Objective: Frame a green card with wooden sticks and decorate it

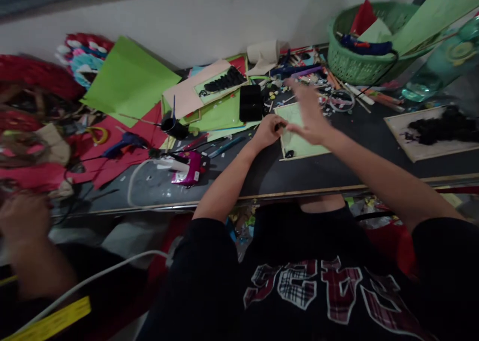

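My left hand (266, 130) is closed, with a small dark piece (279, 126) at its fingertips; what kind of piece it is I cannot make out. Just to the right hovers my right hand (310, 115), slightly blurred, fingers stretched up and apart, thumb close to the left fingertips. Both hands are over the left side of a pale green card (305, 145) edged with thin wooden sticks. One small black lump (289, 154) lies in its near left corner. Part of the card is hidden by my right hand and forearm.
Behind my hands are a black box (250, 103), a framed card with black fluff (224, 80) and a paper roll (263, 53). Right are a green basket (339, 52), a bottle (430, 79) and another framed card (400, 126). A glue gun (125, 142) and a co-worker's hand (24, 219) are left.
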Available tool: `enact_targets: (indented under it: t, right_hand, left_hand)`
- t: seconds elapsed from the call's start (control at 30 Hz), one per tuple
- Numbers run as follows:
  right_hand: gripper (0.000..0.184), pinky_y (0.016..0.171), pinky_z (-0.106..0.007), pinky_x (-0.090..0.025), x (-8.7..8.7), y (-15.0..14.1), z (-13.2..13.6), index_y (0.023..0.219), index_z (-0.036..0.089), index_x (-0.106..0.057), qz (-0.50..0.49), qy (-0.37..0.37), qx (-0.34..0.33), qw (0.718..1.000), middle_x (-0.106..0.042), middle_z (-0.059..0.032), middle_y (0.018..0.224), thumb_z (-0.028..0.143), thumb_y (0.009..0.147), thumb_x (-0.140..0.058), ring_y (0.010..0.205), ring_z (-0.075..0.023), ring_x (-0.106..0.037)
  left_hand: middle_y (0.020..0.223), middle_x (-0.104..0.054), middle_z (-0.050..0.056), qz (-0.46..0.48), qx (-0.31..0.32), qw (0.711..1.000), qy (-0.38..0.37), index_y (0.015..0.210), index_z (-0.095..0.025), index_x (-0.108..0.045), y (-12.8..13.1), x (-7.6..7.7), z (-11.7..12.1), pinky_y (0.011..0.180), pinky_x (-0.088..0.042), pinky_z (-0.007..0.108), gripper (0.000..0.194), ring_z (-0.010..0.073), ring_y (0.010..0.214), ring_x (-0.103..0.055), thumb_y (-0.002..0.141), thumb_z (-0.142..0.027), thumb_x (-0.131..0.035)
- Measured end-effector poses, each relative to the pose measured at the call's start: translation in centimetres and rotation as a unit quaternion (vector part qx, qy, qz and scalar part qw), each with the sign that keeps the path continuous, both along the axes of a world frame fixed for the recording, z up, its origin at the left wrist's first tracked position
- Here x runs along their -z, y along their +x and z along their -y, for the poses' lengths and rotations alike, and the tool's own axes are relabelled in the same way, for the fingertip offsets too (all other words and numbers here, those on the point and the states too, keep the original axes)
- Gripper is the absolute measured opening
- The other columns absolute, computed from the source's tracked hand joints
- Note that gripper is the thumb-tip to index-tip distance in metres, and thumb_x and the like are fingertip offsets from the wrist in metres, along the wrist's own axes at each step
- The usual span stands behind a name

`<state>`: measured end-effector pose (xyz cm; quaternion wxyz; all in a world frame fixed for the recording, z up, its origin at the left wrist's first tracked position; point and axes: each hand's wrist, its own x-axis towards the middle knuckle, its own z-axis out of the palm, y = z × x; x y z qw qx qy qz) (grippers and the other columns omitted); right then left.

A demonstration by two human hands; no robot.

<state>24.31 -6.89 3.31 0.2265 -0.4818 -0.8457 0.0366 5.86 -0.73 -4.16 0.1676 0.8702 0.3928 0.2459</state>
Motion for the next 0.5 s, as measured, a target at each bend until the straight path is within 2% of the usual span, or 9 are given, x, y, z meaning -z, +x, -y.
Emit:
enact_targets:
  t: [0.07, 0.1, 0.17, 0.23, 0.33, 0.43, 0.5]
  right_hand:
    - [0.07, 0.121, -0.056, -0.019, -1.3, 3.9, -0.6, 0.156, 0.018, -0.039, 0.01, 0.065, 0.102, 0.993, -0.044, -0.0187, 0.156, 0.058, 0.099, -0.045, 0.146, -0.0355, -0.036]
    - [0.06, 0.12, -0.055, -0.02, -1.2, 5.8, -0.8, 0.15, 0.015, -0.048, 0.014, 0.086, 0.159, 0.984, -0.047, -0.021, 0.153, 0.049, 0.101, -0.046, 0.142, -0.0355, -0.039]
    - [0.046, 0.114, -0.057, -0.026, 0.0, 9.2, -1.4, 0.13, 0.01, -0.064, 0.025, 0.071, 0.233, 0.97, -0.057, -0.0241, 0.139, 0.041, 0.1, -0.049, 0.132, -0.0365, -0.046]
    - [0.038, 0.107, -0.054, -0.036, 1.9, 11.4, -2.0, 0.115, 0.012, -0.07, 0.024, 0.046, 0.248, 0.967, -0.067, -0.0206, 0.12, 0.035, 0.1, -0.045, 0.119, -0.0337, -0.054]
    - [0.033, 0.104, -0.05, -0.041, 4.0, 12.3, -2.7, 0.112, 0.012, -0.07, 0.026, 0.057, 0.265, 0.962, -0.068, -0.0191, 0.117, 0.033, 0.096, -0.051, 0.118, -0.0336, -0.055]
    - [0.032, 0.104, -0.055, -0.041, 4.5, 11.4, -2.8, 0.11, 0.012, -0.071, 0.039, 0.035, 0.285, 0.957, -0.067, -0.0204, 0.118, 0.032, 0.096, -0.051, 0.121, -0.0367, -0.054]
    - [0.032, 0.106, -0.058, -0.038, 4.4, 10.6, -2.5, 0.104, 0.011, -0.072, 0.045, 0.011, 0.272, 0.961, -0.067, -0.021, 0.117, 0.032, 0.096, -0.049, 0.122, -0.0379, -0.054]
  left_hand:
    - [0.107, -0.074, 0.006, -0.005, 0.006, 1.0, 0.0, 0.099, -0.021, -0.073, 0.1, -0.2, 0.4, 0.105, -0.049, 0.04, 0.03, 0.0217, 0.109, -0.065, 0.082, -0.008, -0.052]
    - [0.108, -0.074, 0.007, -0.008, 0.007, 1.0, 0.001, 0.099, -0.02, -0.072, 0.1, -0.3, 0.5, 0.105, -0.049, 0.04, 0.031, 0.0222, 0.109, -0.064, 0.081, -0.007, -0.05]
    - [0.108, -0.073, 0.008, -0.015, 0.005, 1.0, 0.006, 0.098, -0.019, -0.071, 0.2, -0.4, 0.8, 0.103, -0.05, 0.042, 0.03, 0.0232, 0.109, -0.063, 0.083, -0.007, -0.048]
    - [0.109, -0.072, 0.009, -0.023, 0.006, 1.0, 0.014, 0.098, -0.019, -0.071, 0.3, -0.5, 1.0, 0.103, -0.049, 0.043, 0.029, 0.0243, 0.11, -0.062, 0.085, -0.008, -0.047]
    - [0.113, -0.07, 0.011, -0.036, 0.01, 0.999, 0.024, 0.103, -0.019, -0.07, 0.4, -0.5, 1.4, 0.106, -0.048, 0.046, 0.03, 0.0265, 0.112, -0.061, 0.089, -0.012, -0.044]
    - [0.118, -0.068, 0.013, -0.044, 0.009, 0.999, 0.031, 0.107, -0.018, -0.069, 0.4, -0.5, 1.7, 0.107, -0.046, 0.046, 0.031, 0.0273, 0.116, -0.059, 0.09, -0.012, -0.043]
    - [0.12, -0.067, 0.013, -0.045, 0.003, 0.998, 0.032, 0.108, -0.019, -0.068, 0.3, -0.5, 1.8, 0.108, -0.046, 0.044, 0.032, 0.0266, 0.119, -0.058, 0.089, -0.011, -0.043]
